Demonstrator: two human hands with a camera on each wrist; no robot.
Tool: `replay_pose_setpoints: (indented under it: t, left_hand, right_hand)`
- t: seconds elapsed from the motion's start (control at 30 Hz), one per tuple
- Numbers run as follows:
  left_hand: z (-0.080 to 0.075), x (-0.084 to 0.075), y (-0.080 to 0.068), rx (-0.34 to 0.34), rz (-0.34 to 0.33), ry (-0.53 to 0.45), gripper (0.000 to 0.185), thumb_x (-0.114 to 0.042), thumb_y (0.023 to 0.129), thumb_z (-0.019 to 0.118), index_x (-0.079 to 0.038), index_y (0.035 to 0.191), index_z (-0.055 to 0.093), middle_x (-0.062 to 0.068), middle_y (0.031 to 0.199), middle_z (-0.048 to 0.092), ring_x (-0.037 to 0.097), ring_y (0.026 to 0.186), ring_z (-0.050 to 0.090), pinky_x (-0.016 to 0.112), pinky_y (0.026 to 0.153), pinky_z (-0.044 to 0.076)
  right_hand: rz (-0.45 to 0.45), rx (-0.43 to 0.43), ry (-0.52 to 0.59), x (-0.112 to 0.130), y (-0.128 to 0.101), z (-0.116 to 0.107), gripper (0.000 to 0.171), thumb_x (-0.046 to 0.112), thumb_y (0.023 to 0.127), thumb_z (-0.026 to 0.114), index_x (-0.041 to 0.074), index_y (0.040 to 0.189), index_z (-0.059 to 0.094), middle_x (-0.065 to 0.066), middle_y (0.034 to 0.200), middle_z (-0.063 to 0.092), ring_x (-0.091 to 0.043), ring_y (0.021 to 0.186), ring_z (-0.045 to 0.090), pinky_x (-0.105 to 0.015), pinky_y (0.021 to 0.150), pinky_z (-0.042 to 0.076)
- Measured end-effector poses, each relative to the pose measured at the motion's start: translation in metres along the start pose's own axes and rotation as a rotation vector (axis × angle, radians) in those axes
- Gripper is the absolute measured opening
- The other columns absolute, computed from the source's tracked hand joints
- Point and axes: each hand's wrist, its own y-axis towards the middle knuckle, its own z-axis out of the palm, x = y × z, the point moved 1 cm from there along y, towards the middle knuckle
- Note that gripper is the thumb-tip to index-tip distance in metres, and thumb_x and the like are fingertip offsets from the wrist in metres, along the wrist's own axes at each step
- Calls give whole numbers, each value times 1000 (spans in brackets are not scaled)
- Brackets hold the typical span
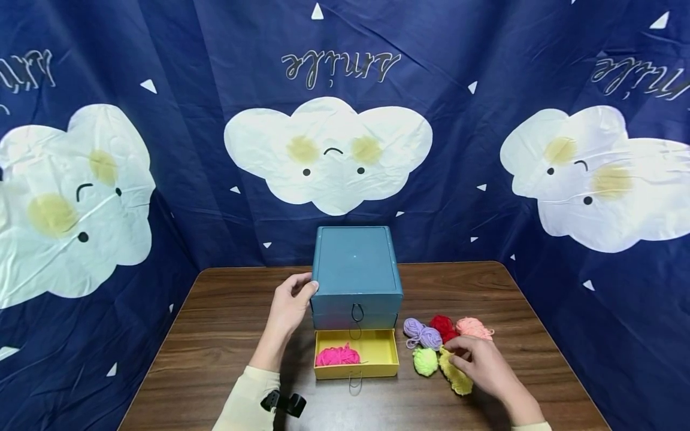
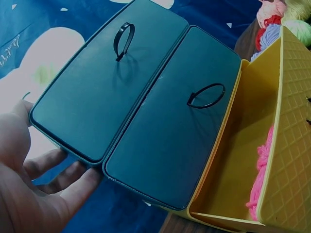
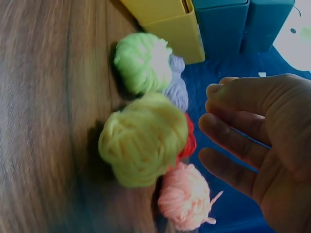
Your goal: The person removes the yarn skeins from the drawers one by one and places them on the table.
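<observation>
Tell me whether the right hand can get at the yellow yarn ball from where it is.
Probably yes. The right hand hovers just over the yellow yarn ball, fingers loosely spread and holding nothing. Nothing lies between them; the green ball and peach ball only sit alongside.

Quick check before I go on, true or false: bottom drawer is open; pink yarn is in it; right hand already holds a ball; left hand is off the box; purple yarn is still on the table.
1. The yellow drawer is pulled open. True.
2. Pink yarn lies in it. True.
3. The right hand holds a ball. False: its fingers are above the yellow yarn, no grip yet.
4. The left hand is off the blue box. False: it touches the box's left side.
5. Purple yarn is on the table. True.
</observation>
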Motion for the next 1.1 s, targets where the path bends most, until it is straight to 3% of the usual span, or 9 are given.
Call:
replay_pose_setpoints:
  t: [0.23, 0.4, 0.57, 0.83, 1.1]
  left_hand:
    - [2, -3, -1, 6, -5, 4, 40, -21, 100, 67, -3, 135, 64, 17, 121, 67, 15, 99, 61, 27, 82, 54]
    - [1, -24, -13, 10, -17, 11, 38, -17, 101, 65, 0, 135, 63, 21, 121, 66, 20, 102, 62, 34, 87, 55]
    - [-1, -37, -23, 15, 0, 12, 39, -16, 100, 65, 2, 134, 63, 21, 120, 66, 19, 101, 62, 40, 89, 56]
    - [-4, -39, -26, 25, 1, 7, 38, -16, 100, 65, 3, 133, 64, 21, 118, 66, 18, 100, 62, 34, 87, 55]
    - [-7, -40, -29, 32, 17, 10, 38, -16, 99, 66, 4, 132, 63, 22, 118, 66, 18, 100, 63, 35, 86, 56]
  right_hand:
    - [-45, -8, -47, 12, 11, 6, 27, 3, 79, 84, 12, 104, 79, 3, 96, 76, -2, 80, 62, -25, 65, 53]
    - [-73, 4, -58, 25, 22, 6, 28, 6, 80, 85, 13, 107, 80, 5, 102, 75, -9, 89, 68, -33, 75, 57]
    - [-105, 0, 10, 40, 32, 7, 30, 5, 81, 85, 16, 109, 79, 5, 101, 73, -13, 84, 69, -34, 71, 58]
    - [-163, 3, 57, 62, 41, 20, 32, 8, 83, 84, 23, 110, 78, 11, 101, 72, -9, 88, 67, -34, 73, 58]
    - [-200, 28, 125, 80, 47, 36, 31, 6, 83, 83, 19, 111, 78, 4, 103, 73, -13, 84, 69, -35, 73, 60]
